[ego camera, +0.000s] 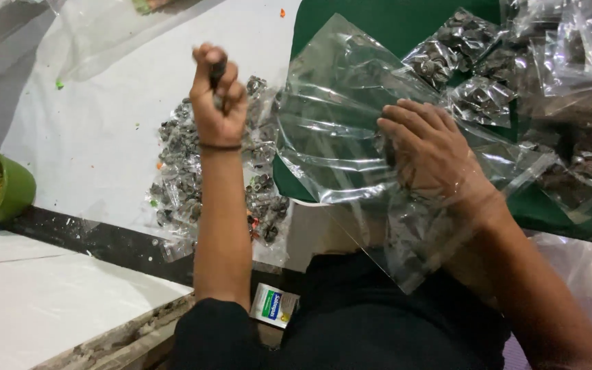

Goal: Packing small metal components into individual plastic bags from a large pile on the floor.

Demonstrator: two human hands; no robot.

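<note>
Closest to you, a small white and green box [274,305] lay at the table edge, just beside your dark shirt. Your right hand [433,154] was inside a clear plastic bag [337,130], fingers bent around some small dark pieces; how firmly it held them I could not tell through the plastic. Your left hand [217,96] was raised above a heap of small dark metal pieces [179,171] that lay on a clear sheet over the white table [104,130]. This hand was closed into a fist and pinched one small dark piece [218,68] between the thumb and the fingers. A green bowl [8,185] stood at the left edge. Farther away, on the green surface [392,20], several filled clear bags [460,48] lay close together.
</note>
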